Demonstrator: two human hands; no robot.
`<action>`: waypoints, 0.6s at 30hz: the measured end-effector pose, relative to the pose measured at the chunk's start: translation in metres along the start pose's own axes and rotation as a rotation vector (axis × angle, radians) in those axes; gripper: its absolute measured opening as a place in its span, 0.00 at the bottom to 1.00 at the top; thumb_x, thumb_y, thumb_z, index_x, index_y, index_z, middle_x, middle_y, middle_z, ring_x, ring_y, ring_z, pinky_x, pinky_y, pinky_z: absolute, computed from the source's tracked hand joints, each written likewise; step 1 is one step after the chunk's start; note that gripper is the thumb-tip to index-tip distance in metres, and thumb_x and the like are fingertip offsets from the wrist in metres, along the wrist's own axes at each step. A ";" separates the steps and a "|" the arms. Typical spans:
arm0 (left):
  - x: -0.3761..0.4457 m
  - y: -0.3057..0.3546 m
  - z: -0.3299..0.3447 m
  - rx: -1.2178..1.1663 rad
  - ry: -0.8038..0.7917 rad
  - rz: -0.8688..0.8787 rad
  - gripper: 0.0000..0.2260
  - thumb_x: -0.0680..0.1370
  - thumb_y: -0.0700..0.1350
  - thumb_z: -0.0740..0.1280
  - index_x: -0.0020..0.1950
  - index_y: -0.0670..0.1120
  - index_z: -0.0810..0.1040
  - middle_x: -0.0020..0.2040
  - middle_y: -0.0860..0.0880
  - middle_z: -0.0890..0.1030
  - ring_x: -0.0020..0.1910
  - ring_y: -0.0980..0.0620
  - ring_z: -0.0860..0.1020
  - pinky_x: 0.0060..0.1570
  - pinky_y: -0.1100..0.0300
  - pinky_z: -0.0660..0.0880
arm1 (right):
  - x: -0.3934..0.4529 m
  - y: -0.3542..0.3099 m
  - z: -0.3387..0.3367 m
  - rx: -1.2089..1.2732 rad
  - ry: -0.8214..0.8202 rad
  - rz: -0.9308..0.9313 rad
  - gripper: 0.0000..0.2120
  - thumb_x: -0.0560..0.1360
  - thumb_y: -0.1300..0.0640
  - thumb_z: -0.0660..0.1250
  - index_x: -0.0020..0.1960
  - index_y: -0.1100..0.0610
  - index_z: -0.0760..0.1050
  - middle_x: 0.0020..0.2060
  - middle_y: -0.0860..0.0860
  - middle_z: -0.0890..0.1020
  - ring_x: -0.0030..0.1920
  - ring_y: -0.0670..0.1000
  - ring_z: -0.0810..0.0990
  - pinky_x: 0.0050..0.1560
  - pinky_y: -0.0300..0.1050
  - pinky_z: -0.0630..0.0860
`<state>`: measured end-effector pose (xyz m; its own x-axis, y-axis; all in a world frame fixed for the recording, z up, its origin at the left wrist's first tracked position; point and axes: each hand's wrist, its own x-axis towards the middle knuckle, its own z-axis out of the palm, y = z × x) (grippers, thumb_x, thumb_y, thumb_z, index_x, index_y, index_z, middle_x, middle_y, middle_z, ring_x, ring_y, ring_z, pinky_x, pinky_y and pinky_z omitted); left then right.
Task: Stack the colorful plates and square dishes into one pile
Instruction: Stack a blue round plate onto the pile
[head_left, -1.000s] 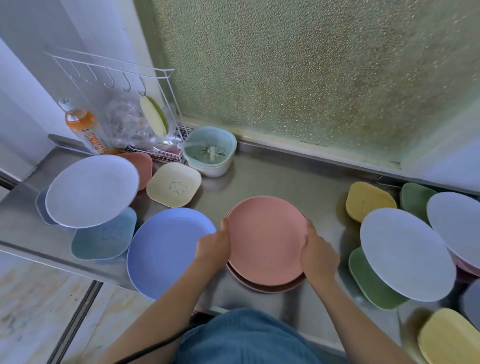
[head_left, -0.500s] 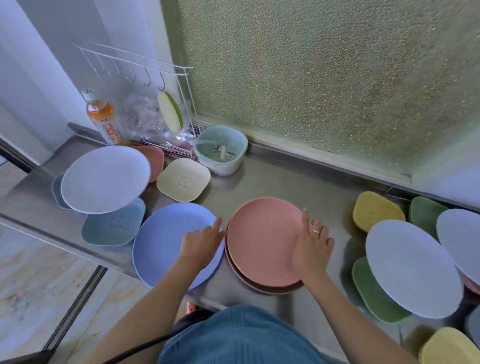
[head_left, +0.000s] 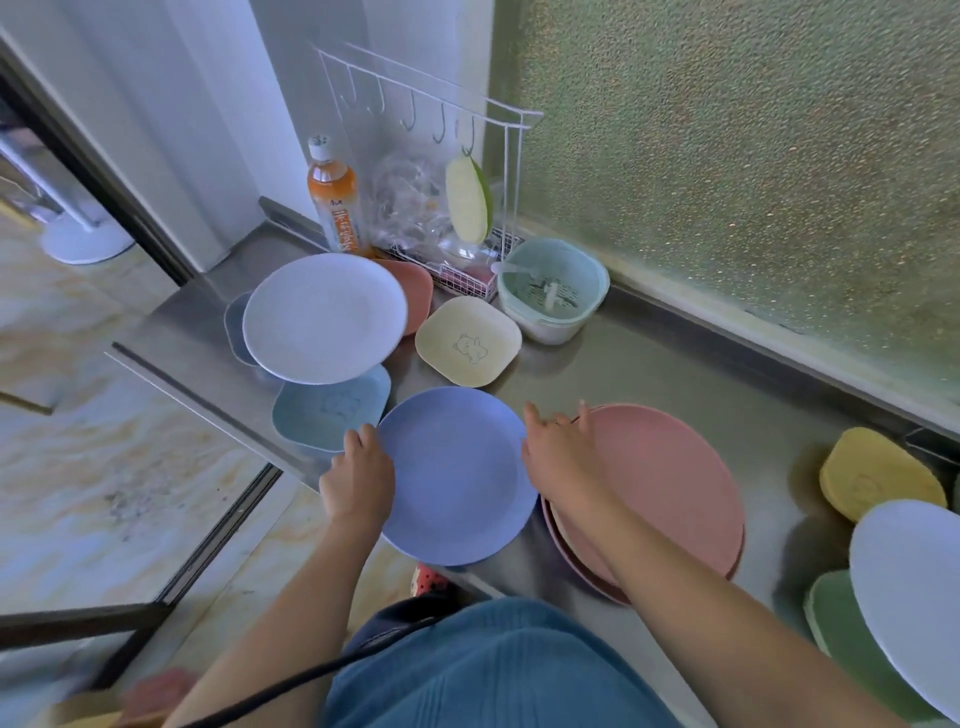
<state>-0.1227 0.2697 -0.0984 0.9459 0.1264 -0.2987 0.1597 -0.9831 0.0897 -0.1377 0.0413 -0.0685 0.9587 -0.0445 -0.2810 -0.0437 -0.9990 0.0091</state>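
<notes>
A blue round plate (head_left: 457, 473) lies at the steel counter's front edge. My left hand (head_left: 358, 473) holds its left rim, fingers curled at the edge. My right hand (head_left: 558, 452) reaches across to its right rim, fingers extended. Just right of it sits a pile of pink round plates (head_left: 670, 483). Further left lie a pale grey round plate (head_left: 324, 317), a light blue square dish (head_left: 332, 410), a cream square dish (head_left: 467, 340) and a pink dish (head_left: 415, 291) partly hidden. At the right edge are a yellow square dish (head_left: 878, 473), a grey plate (head_left: 909, 587) and a green dish (head_left: 852, 634).
A white wire rack (head_left: 441, 130) with hooks, an orange drink bottle (head_left: 335, 202) and a mint strainer bowl (head_left: 553, 288) stand at the back by the frosted window. The counter (head_left: 701, 374) drops off to tiled floor at the left and front.
Both hands left the pink pile and moved left to the blue plate, one at each side of its rim. The view swung left.
</notes>
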 end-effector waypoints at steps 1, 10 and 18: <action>0.002 -0.004 0.000 -0.002 -0.010 -0.013 0.09 0.76 0.39 0.59 0.55 0.41 0.65 0.50 0.45 0.73 0.43 0.41 0.81 0.30 0.55 0.67 | 0.001 -0.003 0.000 -0.027 -0.030 0.011 0.26 0.76 0.58 0.59 0.72 0.58 0.57 0.48 0.53 0.82 0.56 0.56 0.76 0.72 0.61 0.47; 0.023 -0.011 -0.006 -0.028 -0.017 0.010 0.14 0.77 0.37 0.56 0.62 0.39 0.67 0.50 0.43 0.77 0.34 0.43 0.74 0.27 0.59 0.64 | 0.008 -0.012 0.012 0.184 0.008 0.116 0.22 0.70 0.66 0.54 0.61 0.54 0.68 0.34 0.50 0.78 0.43 0.57 0.77 0.68 0.53 0.57; 0.016 -0.004 -0.009 -0.459 0.093 -0.149 0.08 0.77 0.46 0.56 0.45 0.41 0.66 0.31 0.45 0.73 0.28 0.44 0.71 0.29 0.57 0.66 | 0.018 -0.001 0.010 0.443 0.135 0.149 0.20 0.76 0.62 0.52 0.65 0.50 0.70 0.44 0.53 0.82 0.48 0.57 0.77 0.51 0.47 0.64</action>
<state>-0.1053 0.2771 -0.0947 0.9213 0.2932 -0.2556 0.3833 -0.7961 0.4683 -0.1234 0.0412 -0.0830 0.9595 -0.2165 -0.1802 -0.2707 -0.8855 -0.3777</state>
